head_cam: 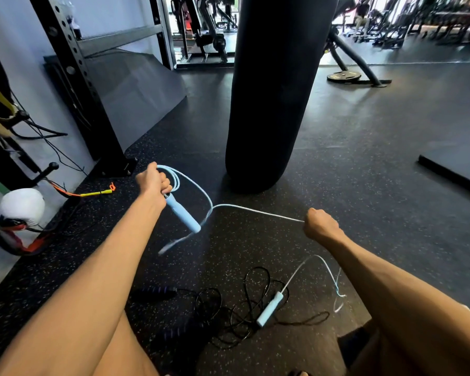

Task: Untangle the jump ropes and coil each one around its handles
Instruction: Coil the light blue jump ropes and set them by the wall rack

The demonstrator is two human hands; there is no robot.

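Our left hand [153, 181] grips a blue handle [183, 214] and loops of blue rope [255, 211]; at three o'clock our right hand [320, 225] clenches it taut.

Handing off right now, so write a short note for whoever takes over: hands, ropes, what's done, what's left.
Left hand grips one blue handle, with a few loops of the blue rope gathered at it.
Right hand grips that rope, stretched between the hands.
Second blue handle lies on the floor over the black rope, which is loose and tangled, a purple-ribbed handle beside it.
Done: blue coil begun.
Left: finish the blue coil, then coil the black rope.
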